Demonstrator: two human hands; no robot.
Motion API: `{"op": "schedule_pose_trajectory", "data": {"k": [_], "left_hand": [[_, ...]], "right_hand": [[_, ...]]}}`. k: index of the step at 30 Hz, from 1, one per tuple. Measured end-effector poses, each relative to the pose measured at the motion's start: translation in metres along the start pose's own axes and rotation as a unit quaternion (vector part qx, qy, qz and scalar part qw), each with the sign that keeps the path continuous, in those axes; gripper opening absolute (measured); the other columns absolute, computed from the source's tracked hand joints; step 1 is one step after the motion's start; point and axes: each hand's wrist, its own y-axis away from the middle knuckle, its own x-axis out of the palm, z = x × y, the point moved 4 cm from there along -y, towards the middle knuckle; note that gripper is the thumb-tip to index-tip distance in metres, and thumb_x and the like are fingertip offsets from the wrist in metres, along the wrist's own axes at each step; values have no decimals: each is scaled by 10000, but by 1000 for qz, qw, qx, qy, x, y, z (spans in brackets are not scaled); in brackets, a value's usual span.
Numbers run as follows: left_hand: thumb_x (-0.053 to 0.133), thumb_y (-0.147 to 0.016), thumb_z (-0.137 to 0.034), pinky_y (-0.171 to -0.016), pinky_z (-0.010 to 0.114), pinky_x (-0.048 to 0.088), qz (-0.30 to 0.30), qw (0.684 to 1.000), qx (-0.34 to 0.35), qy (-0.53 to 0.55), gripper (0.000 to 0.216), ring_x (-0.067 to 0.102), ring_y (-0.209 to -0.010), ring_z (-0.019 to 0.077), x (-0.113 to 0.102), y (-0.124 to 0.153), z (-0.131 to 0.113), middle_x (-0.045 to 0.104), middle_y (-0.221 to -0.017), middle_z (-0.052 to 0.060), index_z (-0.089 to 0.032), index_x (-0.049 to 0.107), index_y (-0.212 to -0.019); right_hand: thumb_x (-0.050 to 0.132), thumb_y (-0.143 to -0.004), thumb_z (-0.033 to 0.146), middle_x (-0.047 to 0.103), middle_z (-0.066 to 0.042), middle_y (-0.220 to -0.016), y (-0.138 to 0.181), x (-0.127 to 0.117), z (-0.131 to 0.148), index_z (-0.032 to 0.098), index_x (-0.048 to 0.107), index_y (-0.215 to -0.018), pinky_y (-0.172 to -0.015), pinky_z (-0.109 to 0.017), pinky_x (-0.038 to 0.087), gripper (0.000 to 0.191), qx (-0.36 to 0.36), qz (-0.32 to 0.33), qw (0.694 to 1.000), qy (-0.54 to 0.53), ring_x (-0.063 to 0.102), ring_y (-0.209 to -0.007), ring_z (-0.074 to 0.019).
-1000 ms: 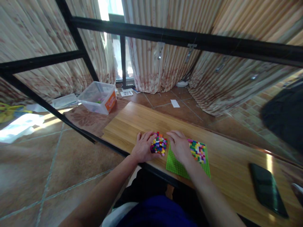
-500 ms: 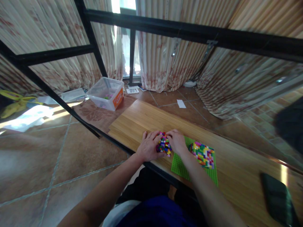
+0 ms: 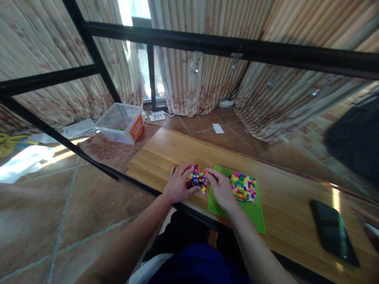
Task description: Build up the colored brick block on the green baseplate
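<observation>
A pile of small multicoloured building bricks (image 3: pixel 197 177) lies on the wooden table. My left hand (image 3: pixel 179 184) curves around the pile's left side, its fingers spread and its thumb at the near edge. At the pile's right edge my right hand (image 3: pixel 219 187) pinches, a small orange brick seeming to show at its fingertips. Under my right wrist is a green studded baseplate (image 3: pixel 217 207). A block built of many coloured bricks (image 3: pixel 244 187) stands on it, partly behind my right hand.
A black phone-like slab (image 3: pixel 334 232) lies on the right of the wooden table (image 3: pixel 284 197). A clear plastic tub (image 3: pixel 114 122) with an orange label and a few bricks inside stands on the floor. A black metal frame (image 3: pixel 189 39) crosses in front of the curtains.
The view has shifted to the right. My right hand has drawn slightly back from the brick pile, its thumb and finger now showing in a pinch. My left hand stays beside the pile.
</observation>
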Motion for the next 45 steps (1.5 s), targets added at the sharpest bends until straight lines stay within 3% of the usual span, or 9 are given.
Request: {"op": "schedule_pose_trajectory", "data": {"k": [6, 13, 17, 22, 29, 33, 38, 45], "left_hand": [[600, -801, -612, -1126, 518, 221, 4, 1000, 1, -13, 694, 422, -1312, 302, -2, -1, 0, 472, -1441, 122, -232, 489, -1370], [588, -815, -601, -1125, 505, 228, 4, 1000, 2, -22, 654, 423, -1312, 293, -4, -2, -2, 476, -1441, 118, -222, 509, -1343], [583, -819, -596, -1126, 501, 232, 4, 1000, 4, -22, 649, 425, -1310, 287, -4, -2, -2, 475, -1441, 113, -220, 506, -1343], [600, -815, -570, -1123, 507, 234, 9, 1000, 0, -24, 635, 423, -1310, 294, -3, -2, -1, 464, -1449, 109, -232, 507, -1344], [613, -807, -560, -1131, 509, 211, 6, 1000, 5, -21, 631, 427, -1307, 290, -1, -2, 1, 462, -1455, 96, -258, 498, -1349], [612, -806, -570, -1128, 510, 215, 7, 1000, 9, -22, 642, 417, -1318, 291, -1, -2, 1, 451, -1463, 101, -251, 496, -1351], [611, -811, -566, -1124, 507, 226, 10, 1000, 11, -17, 618, 427, -1307, 287, -3, -2, -1, 469, -1448, 90, -268, 503, -1341], [636, -802, -519, -1131, 519, 225, -4, 1000, 7, -23, 579, 437, -1302, 293, -4, -2, -1, 487, -1433, 78, -286, 517, -1319]], "right_hand": [[540, -827, 404, 690, -30, -728, 11, -3, 11, 189, 686, -916, -608, -297, 511, 274, -10, -18, 1000, -14, 631, -611, -168], [572, -798, 410, 677, -22, -694, 16, -1, -5, 177, 666, -890, -551, -296, 521, 267, 24, -62, 994, -83, 602, -540, -151], [611, -767, 405, 699, -29, -753, 14, 5, -14, 206, 640, -831, -544, -296, 545, 210, 38, -68, 993, -83, 623, -599, -165], [571, -800, 394, 720, -46, -887, 7, 17, -19, 218, 659, -901, -499, -273, 532, 220, 32, -54, 998, -7, 655, -682, -178], [566, -812, 389, 731, -43, -937, 2, 23, -14, 218, 691, -946, -580, -275, 534, 251, 13, -42, 999, 29, 673, -796, -188], [589, -790, 419, 720, -50, -827, 3, 15, -12, 204, 701, -931, -550, -290, 524, 280, 33, -57, 998, -9, 654, -686, -188], [628, -765, 397, 719, -58, -808, 8, -5, -1, 187, 710, -841, -702, -326, 535, 238, -13, -102, 994, -29, 656, -721, -185], [666, -750, 437, 665, -10, -654, 31, -38, 7, 200, 683, -798, -568, -292, 506, 243, -13, -137, 988, -75, 604, -573, -153]]}}
